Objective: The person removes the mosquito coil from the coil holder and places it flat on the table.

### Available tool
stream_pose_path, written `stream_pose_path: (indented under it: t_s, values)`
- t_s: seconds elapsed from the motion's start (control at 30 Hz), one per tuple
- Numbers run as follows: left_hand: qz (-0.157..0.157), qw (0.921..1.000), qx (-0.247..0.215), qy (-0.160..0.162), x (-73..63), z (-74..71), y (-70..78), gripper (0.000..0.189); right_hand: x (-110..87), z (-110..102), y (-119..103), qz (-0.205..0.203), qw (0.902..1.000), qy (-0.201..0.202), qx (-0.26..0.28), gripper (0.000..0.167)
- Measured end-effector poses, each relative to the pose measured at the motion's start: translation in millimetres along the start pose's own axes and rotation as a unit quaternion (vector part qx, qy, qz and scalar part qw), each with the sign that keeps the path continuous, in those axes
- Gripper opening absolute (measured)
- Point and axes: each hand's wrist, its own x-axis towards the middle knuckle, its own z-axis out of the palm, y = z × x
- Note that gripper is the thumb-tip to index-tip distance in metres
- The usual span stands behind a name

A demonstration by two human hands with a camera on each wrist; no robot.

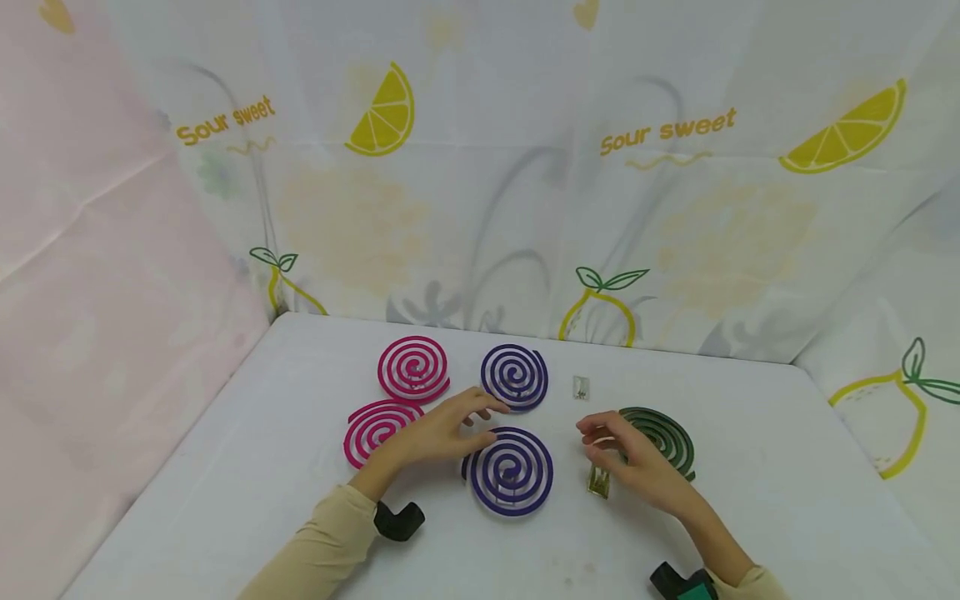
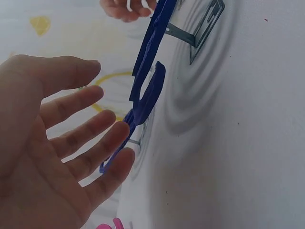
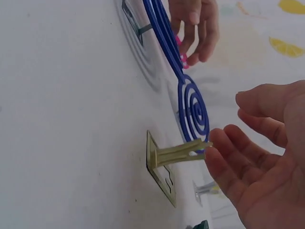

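On the table [image 1: 480, 554], a stand [image 2: 183, 36] props the nearer blue coil [image 1: 508, 470] up; left grip [image 1: 442, 429] and right grip [image 1: 633, 458], fingers apart, hold nothing

Soft, diffuse light fills the head view, where the white table [image 1: 765, 454] looks fairly bright and the printed cloth [image 1: 465, 208] behind it slightly grey. Both wrist views are dimmer and duller. In the left one, a raised blue spiral [image 2: 149, 47] casts blurred, ringed shadows onto the table; beyond the table, the cloth's yellow prints turn hazy.
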Motion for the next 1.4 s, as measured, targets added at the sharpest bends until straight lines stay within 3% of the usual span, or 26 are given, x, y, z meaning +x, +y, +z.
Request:
stream_pose_path:
  t_s: [0.27,0.57,0.7,0.87,1.03,1.2,1.4]
  values:
    - [-0.015,0.9991,-0.013,-0.036,-7.6,-0.9,-6.4,0.042,5.2,19.0,-7.8,-0.005,0.9997,-0.025,-0.001,0.034]
    - [-0.023,0.9987,-0.038,-0.025,-9.8,-0.5,-5.6,0.041,5.1,31.1,-17.8,0.035,0.999,-0.024,0.009,0.043]
    - [-0.016,0.999,-0.035,-0.024,-8.7,1.4,-6.2,0.04,2.8,34.7,-23.8,0.054,0.9976,-0.021,-0.038,0.043]
    - [-0.012,0.9996,-0.02,-0.013,-7.7,2.9,-5.2,0.039,2.1,39.8,-32.7,0.038,0.9908,0.033,-0.126,0.043]
    - [-0.034,0.9993,-0.011,-0.008,-6.1,0.8,1.2,0.038,5.6,45.6,-43.0,0.029,0.9896,0.054,-0.13,0.042]
    - [-0.042,0.9991,0.012,0.002,-3.8,0.6,6.9,0.037,7.9,51.6,-46.4,0.066,0.9915,0.038,-0.105,0.044]
    - [-0.06,0.9981,0.015,0.001,-5.8,9.3,8.2,0.036,-0.6,62.0,-42.6,0.137,0.9879,0.001,-0.072,0.056]
